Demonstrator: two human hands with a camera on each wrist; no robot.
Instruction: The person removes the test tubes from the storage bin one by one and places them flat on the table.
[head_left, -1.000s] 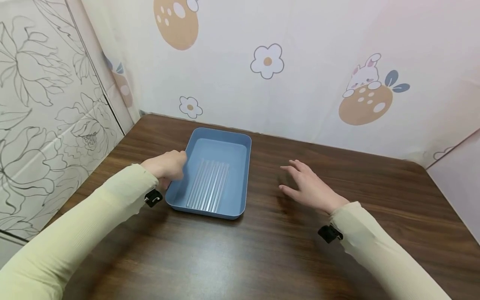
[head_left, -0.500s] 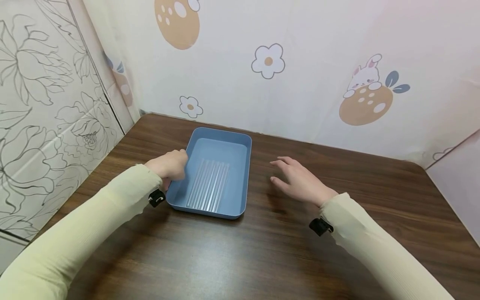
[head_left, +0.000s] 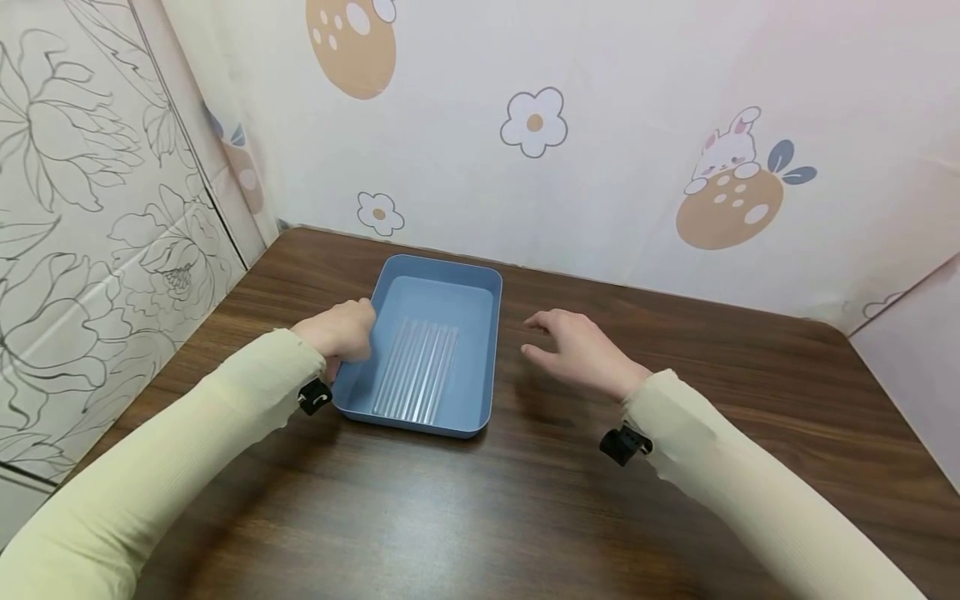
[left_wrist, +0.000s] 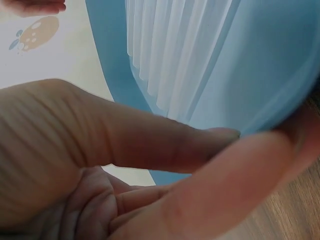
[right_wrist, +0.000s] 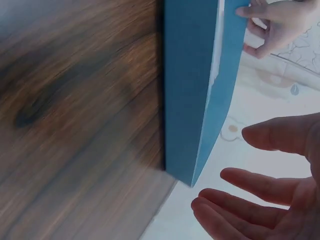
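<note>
A shallow blue tray (head_left: 468,367) stands on the table, with several clear ribbed tubes or straws (head_left: 416,371) lying side by side in it; their exact kind is hard to tell. At the tray's left wall, my left hand (head_left: 345,332) pinches the rim between thumb (left_wrist: 165,142) and fingers, as the left wrist view shows. To the right of the tray, apart from it, my right hand (head_left: 577,350) hovers over the table. Its fingers (right_wrist: 250,207) are spread and loosely bent, with nothing between them.
Dark wood table (head_left: 420,517) under everything. A pale patterned curtain or wall covering (head_left: 615,167) rises behind the table's back edge. White flower-patterned panels (head_left: 112,217) border the left side.
My right hand has moved left, closer to the tray's right side. The left hand has stayed at the rim, and the tray has not visibly moved.
</note>
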